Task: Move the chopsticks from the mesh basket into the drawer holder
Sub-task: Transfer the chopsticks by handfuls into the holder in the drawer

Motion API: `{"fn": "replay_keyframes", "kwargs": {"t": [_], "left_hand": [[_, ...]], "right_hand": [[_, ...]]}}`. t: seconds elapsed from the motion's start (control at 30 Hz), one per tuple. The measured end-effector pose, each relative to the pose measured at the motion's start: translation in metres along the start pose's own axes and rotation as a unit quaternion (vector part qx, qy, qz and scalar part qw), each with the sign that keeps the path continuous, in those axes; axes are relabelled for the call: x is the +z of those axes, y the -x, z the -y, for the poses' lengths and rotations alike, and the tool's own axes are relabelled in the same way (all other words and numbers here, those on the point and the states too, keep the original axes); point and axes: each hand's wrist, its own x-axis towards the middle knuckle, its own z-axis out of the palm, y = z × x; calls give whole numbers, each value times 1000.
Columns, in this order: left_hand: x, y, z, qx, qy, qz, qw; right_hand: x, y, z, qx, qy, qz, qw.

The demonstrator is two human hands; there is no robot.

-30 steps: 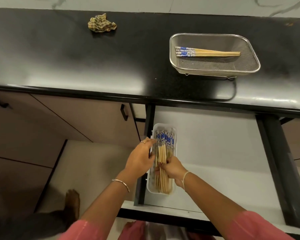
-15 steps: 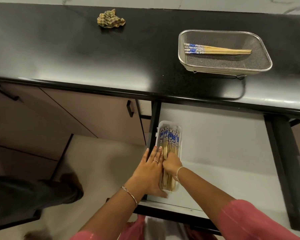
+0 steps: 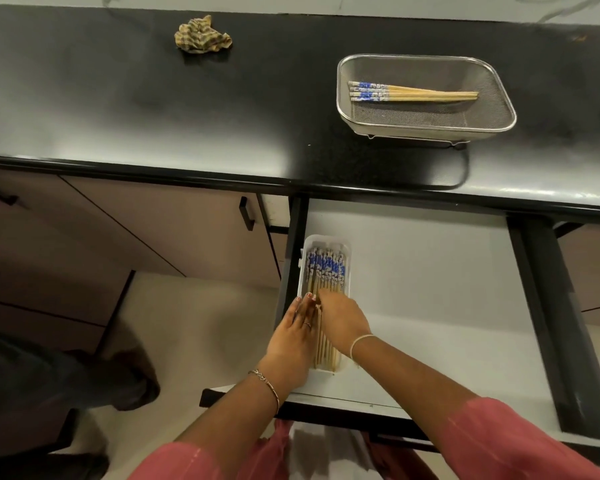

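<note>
A steel mesh basket (image 3: 426, 123) stands on the black counter at the right, and several blue-patterned wooden chopsticks (image 3: 413, 92) lie in it, tips to the right. A white oblong holder (image 3: 326, 239) sits at the left end of the open drawer (image 3: 430, 289), packed with many chopsticks (image 3: 326, 268), blue ends away from me. My left hand (image 3: 295, 336) lies flat along the holder's left side, fingers straight. My right hand (image 3: 343, 322) rests palm-down on the wooden ends of the chopsticks in the holder and hides its own fingers' grip.
A crumpled checked cloth (image 3: 203, 37) lies at the back of the black counter (image 3: 153, 109). Closed cabinet doors (image 3: 153, 230) with black handles are left of the drawer. A dark blurred shape (image 3: 84, 375) is on the floor at the lower left. The drawer's black side rail (image 3: 551, 323) runs at the right.
My left hand slid from the holder's upper left edge down its side and flattened. My right hand shifted from gripping the bundle to lying over it. The view moved closer.
</note>
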Motion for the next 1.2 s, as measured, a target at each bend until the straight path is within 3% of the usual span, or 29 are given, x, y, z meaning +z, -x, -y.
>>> {"fn": "replay_keyframes", "kwargs": {"t": [0.07,0.13,0.2,0.47,0.8,1.0,1.1,1.2], "left_hand": [[1,-2,-1,5,-8,2,1000],[1,-2,-1,14,-4,-1,1000],[3,-3,-1,21,0,-4,1000],[11,-8,-3,25,-8,0,1000],[9,-14,4,52,41,-12,998],[-15,-19,30,105,232,2,967],[-34,-17,46,84,366,-11,927],[-61,-18,62,51,407,-49,911]], "right_hand": [[-1,-3,-7,-101,152,-22,983],[-1,-9,-16,-167,300,-24,939],[-1,-12,-23,-183,351,-9,918],[-3,-11,-25,-182,372,44,909],[-5,-14,-25,-181,367,54,911],[-18,-13,-28,-187,340,7,921],[-29,-12,-28,-181,302,-37,935],[-48,-13,-26,-172,283,-77,941]]}}
